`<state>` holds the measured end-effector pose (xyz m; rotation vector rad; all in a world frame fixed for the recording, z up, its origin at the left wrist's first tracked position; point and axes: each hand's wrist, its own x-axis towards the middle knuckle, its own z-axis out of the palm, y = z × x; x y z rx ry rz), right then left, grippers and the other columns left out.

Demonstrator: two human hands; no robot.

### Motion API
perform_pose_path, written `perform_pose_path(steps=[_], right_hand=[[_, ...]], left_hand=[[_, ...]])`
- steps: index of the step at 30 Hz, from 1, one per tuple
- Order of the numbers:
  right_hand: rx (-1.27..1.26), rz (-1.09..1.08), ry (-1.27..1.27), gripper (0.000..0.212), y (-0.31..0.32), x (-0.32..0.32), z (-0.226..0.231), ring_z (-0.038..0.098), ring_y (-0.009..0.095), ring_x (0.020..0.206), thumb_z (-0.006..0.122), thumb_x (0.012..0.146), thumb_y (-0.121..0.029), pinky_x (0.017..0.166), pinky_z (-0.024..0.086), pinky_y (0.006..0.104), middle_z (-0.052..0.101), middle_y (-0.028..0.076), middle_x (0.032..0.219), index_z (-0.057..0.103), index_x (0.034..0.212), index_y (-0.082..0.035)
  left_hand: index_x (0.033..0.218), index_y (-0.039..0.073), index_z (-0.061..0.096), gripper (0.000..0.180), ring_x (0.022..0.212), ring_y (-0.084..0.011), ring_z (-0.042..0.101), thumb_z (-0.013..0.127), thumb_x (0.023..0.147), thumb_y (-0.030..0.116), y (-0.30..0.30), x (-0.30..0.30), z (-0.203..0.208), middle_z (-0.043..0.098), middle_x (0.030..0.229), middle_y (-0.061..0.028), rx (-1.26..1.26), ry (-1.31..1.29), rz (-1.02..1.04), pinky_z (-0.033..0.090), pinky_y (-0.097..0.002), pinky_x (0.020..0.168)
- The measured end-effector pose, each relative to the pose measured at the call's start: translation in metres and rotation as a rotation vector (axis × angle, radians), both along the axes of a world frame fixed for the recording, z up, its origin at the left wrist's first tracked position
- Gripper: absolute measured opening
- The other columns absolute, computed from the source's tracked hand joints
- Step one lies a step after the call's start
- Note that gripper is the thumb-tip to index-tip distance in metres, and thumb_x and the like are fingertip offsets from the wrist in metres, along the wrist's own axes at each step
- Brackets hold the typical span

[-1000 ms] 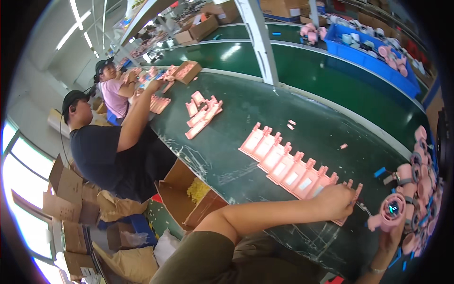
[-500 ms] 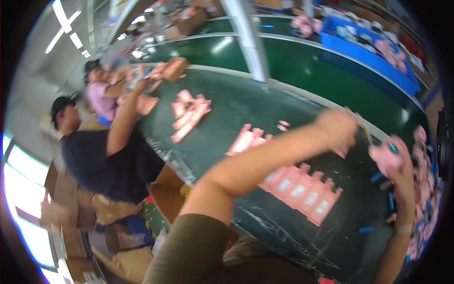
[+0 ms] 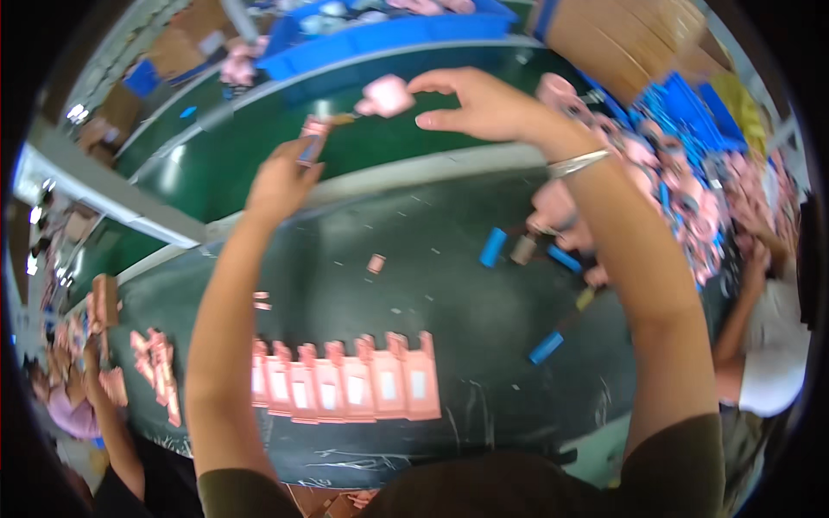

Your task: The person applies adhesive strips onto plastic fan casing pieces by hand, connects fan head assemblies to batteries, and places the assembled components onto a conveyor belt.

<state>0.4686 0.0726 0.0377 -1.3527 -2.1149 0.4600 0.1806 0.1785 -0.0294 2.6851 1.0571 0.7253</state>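
My left hand is closed around a small pink plastic part with a blue piece at its side, held over the far green belt. A short yellowish link, blurred, runs from it toward a pink rounded-square housing. The housing hangs in the air just beyond the fingertips of my right hand. That hand's thumb and forefinger are spread apart; the forefinger's tip is by the housing's edge, and contact is unclear. Below my arms, on the dark green table, lies a row of several flat pink panels with white labels.
Pink housings with wires and blue cylinders are heaped at the right. One small pink piece lies mid-table. A blue bin stands beyond the belt; a metal post rises at left. Co-workers sit at both sides.
My view has swung to the right. Both hands now reach over the far belt. The pink housing, earlier in my right hand's grasp, is now just past its spread fingertips.
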Motion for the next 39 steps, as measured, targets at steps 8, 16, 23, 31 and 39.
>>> perform_pose_path(steps=[8, 16, 23, 31, 39], right_hand=[[-0.1, -0.304, -0.327, 0.026, -0.16, 0.042, 0.0, 0.059, 0.024, 0.083, 0.06, 0.08, -0.017, 0.07, 0.046, 0.0345, 0.062, 0.013, 0.091, 0.06, 0.102, -0.003], [-0.157, -0.667, -0.783, 0.034, -0.147, 0.012, -0.031, 0.054, 0.032, 0.104, 0.057, 0.079, -0.028, 0.091, 0.03, 0.0525, 0.058, 0.014, 0.107, 0.057, 0.109, -0.012], [0.303, -0.497, -0.657, 0.047, -0.167, 0.006, -0.043, 0.052, 0.032, 0.105, 0.071, 0.066, -0.012, 0.095, 0.03, 0.0521, 0.054, 0.009, 0.109, 0.053, 0.11, -0.011], [0.833, -0.522, -0.448, 0.042, -0.185, -0.009, 0.001, 0.052, 0.03, 0.099, 0.07, 0.064, -0.012, 0.086, 0.043, 0.0408, 0.047, 0.012, 0.122, 0.058, 0.105, -0.014], [0.81, -0.491, -0.307, 0.039, -0.185, -0.004, -0.006, 0.051, 0.03, 0.1, 0.07, 0.063, -0.012, 0.083, 0.043, 0.0406, 0.051, 0.012, 0.106, 0.06, 0.101, -0.016]], left_hand=[[0.107, 0.001, 0.057, 0.031, 0.086, -0.0246, 0.06, 0.062, 0.077, 0.003, -0.11, -0.045, 0.032, 0.059, 0.107, -0.0155, 0.153, -0.055, -0.151, 0.047, -0.0341, 0.077], [0.102, -0.001, 0.06, 0.025, 0.08, -0.022, 0.063, 0.062, 0.078, 0.005, -0.187, 0.033, 0.043, 0.062, 0.095, -0.0134, -0.227, -0.115, -0.426, 0.049, -0.0309, 0.07], [0.102, 0.001, 0.06, 0.023, 0.082, -0.0209, 0.064, 0.062, 0.08, 0.006, -0.206, 0.038, 0.03, 0.063, 0.095, -0.0132, -0.365, -0.163, -0.404, 0.05, -0.0294, 0.074], [0.12, 0.001, 0.049, 0.048, 0.106, -0.0287, 0.055, 0.066, 0.079, 0.02, -0.203, 0.082, 0.027, 0.056, 0.114, -0.0177, -0.175, -0.285, -0.348, 0.043, -0.0343, 0.09], [0.116, 0.005, 0.049, 0.05, 0.093, -0.0366, 0.057, 0.067, 0.073, 0.024, -0.215, 0.13, -0.006, 0.06, 0.096, -0.0203, -0.409, -0.07, -0.278, 0.045, -0.0422, 0.079]])
